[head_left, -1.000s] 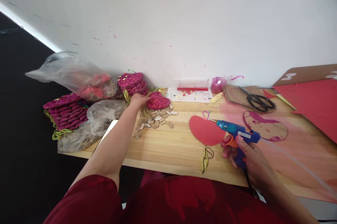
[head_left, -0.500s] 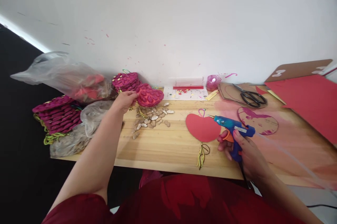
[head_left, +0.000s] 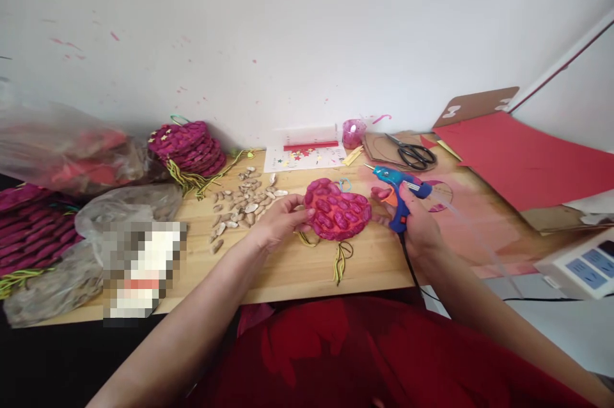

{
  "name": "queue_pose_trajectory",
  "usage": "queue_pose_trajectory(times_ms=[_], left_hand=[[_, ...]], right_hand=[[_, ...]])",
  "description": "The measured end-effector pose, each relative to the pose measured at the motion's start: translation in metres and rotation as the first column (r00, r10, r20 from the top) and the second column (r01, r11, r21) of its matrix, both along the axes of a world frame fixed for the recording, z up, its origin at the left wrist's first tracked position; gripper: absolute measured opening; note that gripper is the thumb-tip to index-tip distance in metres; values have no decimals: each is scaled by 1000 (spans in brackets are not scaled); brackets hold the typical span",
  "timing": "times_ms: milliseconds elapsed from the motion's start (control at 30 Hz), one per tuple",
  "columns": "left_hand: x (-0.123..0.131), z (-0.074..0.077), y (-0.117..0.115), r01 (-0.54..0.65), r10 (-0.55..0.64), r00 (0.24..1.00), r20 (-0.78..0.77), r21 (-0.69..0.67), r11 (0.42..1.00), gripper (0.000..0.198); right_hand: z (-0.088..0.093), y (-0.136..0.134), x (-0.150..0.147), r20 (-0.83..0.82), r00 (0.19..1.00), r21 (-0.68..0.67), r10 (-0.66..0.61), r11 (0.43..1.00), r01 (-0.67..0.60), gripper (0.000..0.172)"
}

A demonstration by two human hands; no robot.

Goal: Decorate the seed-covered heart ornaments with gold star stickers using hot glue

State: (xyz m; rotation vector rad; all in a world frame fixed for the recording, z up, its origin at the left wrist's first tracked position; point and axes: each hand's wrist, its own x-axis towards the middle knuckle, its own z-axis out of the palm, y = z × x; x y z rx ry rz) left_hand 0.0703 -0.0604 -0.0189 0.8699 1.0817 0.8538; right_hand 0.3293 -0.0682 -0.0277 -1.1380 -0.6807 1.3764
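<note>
My left hand [head_left: 279, 221] pinches the left edge of a magenta apple-shaped piece covered in shells [head_left: 337, 210]. It holds that piece flat over the wooden table [head_left: 283, 267], where it hides the red paper apple. Yellow-green cords [head_left: 340, 261] hang out from under it toward the table's front edge. My right hand [head_left: 412, 216] grips a blue glue gun [head_left: 396, 187], nozzle pointing left and up, just right of the shell piece. A clear glue stick trails from the gun's back to the right.
Loose seeds [head_left: 242, 200] lie left of my hand. A stack of magenta shell pieces [head_left: 188, 146] stands at the back left, plastic bags [head_left: 71, 152] beside it. Scissors [head_left: 412, 152], a pink tape roll [head_left: 354, 133], red paper sheets [head_left: 522, 158] and a white box [head_left: 578, 264] lie to the right.
My left hand lifted the shell piece from beside the stack, carried it right and laid it over the red paper apple. The glue gun stayed by the apple; the view swung right.
</note>
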Motion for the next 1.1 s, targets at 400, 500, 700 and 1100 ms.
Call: queue_pose_trajectory(times_ms=[400, 500, 700, 1100], left_hand=[[-1, -13, -50, -9, 10, 998, -55, 16, 1000, 46], [-3, -13, -54, -26, 27, 998, -54, 19, 999, 47], [-1, -9, -12, -78, 78, 997, -1, 17, 997, 48], [-13, -7, -53, -113, 112, 992, -62, -4, 994, 48]], right_hand=[[-3, -6, 1, -17, 996, -24, 93, 995, -93, 36], [-4, -6, 1, -8, 996, -28, 87, 996, -87, 37], [-3, -2, 0, 24, 995, 6, 98, 995, -98, 37], [-3, -16, -2, 27, 991, -8, 131, 991, -131, 38]])
